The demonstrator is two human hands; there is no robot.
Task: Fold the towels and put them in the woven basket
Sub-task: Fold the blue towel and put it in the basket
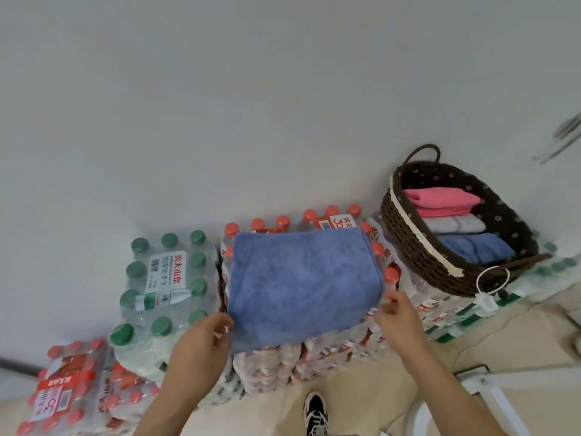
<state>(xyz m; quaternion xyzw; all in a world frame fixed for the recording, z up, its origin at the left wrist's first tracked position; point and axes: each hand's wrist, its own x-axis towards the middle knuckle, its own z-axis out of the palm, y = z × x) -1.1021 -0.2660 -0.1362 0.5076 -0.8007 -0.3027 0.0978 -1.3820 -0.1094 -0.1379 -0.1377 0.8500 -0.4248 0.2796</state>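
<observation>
A blue towel, folded into a rectangle, lies flat on a shrink-wrapped pack of red-capped bottles. My left hand pinches the towel's near left edge. My right hand pinches its near right corner. The dark woven basket stands to the right on other bottle packs. Inside it lie a folded pink towel, a folded grey towel and a folded blue towel, side by side.
A pack of green-capped bottles stands to the left of the towel, with more red-capped packs at the lower left. A white wall is behind everything. My shoe is on the beige floor, and a white frame is at the lower right.
</observation>
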